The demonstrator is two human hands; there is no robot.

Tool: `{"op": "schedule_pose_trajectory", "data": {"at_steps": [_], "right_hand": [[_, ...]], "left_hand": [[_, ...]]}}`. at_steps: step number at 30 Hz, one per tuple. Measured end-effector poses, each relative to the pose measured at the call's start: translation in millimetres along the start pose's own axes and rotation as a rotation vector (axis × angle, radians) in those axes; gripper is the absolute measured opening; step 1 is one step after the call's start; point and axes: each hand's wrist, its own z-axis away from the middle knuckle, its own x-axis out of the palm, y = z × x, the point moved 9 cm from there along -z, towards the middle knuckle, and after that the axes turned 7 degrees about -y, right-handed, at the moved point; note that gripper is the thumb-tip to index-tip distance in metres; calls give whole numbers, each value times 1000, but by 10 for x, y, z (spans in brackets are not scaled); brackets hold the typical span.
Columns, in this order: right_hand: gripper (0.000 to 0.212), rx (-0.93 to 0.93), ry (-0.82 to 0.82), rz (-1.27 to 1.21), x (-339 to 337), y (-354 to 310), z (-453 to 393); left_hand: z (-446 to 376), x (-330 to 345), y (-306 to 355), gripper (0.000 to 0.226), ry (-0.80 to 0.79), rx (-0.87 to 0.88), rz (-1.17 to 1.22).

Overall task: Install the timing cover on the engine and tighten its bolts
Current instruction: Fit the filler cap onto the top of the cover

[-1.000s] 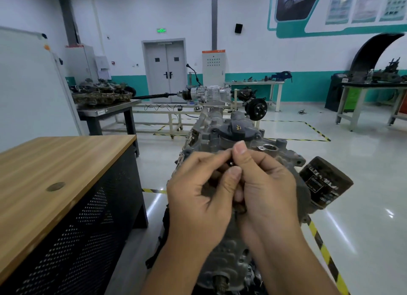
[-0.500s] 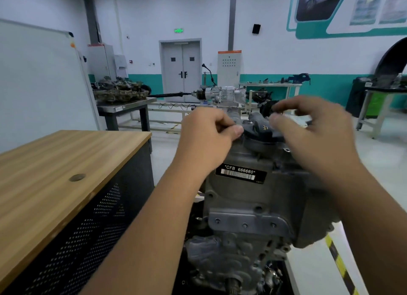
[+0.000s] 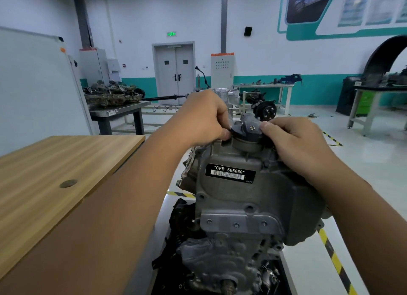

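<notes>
**Trainee:** Timing cover point(image 3: 246, 191), that's the grey casting with the CFB 666660 label point(image 3: 230, 173) on it?

**Instructor:** Yes. It sits upright against the front face of the engine point(image 3: 222, 257), just ahead of you, with the oil filler cap point(image 3: 247, 128) on its top edge.

**Trainee:** How would it handle?

**Instructor:** I'd judge it a stiff cast-metal part, fairly heavy for its size, with no give. It won't bend to fit, so it has to sit square. The faces look smooth and possibly oily, so treat it as slippery. The thin bolt ears seem the most fragile spots.

**Trainee:** So where do I hold it?

**Instructor:** By the top corners and the thick outer rim, not by the cap. See the left hand point(image 3: 204, 118): its fingers are curled, tips pressed to the upper left corner beside the cap. The right hand point(image 3: 295, 140) has its fingers curled over the upper right corner, thumb against the cap's edge.

**Trainee:** Are they pinching bolts?

**Instructor:** I can't tell; whatever sits under the fingertips is hidden.

**Trainee:** And around it?

**Instructor:** A wooden desk point(image 3: 55, 173) to the left, well apart, and yellow-black floor tape point(image 3: 332, 257) to the right.
</notes>
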Motion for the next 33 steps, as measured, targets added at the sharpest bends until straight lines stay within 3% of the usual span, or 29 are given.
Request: {"op": "schedule_pose_trajectory", "data": {"at_steps": [10,14,19,24,29,33], "right_hand": [[42,8,-5,13,8,-29,-16],[42,7,-10,2,17,-20,-13],[47,-11,1,22,26,-15,-18],[49,-46,26,53,18,-31,-17],[51,-62,45,101,13,-106,-29],[28,-107,-233,99,44,-122,-13]], "left_hand": [[-85,9,31,14,-136,160,-76],[-100,26,-18,8,-119,176,-30],[-99,48,-47,17,-74,212,23],[-151,88,-187,19,-122,138,169],[-119,130,-312,21,-56,49,393],[-106,180,-311,23,-72,16,388]]}}
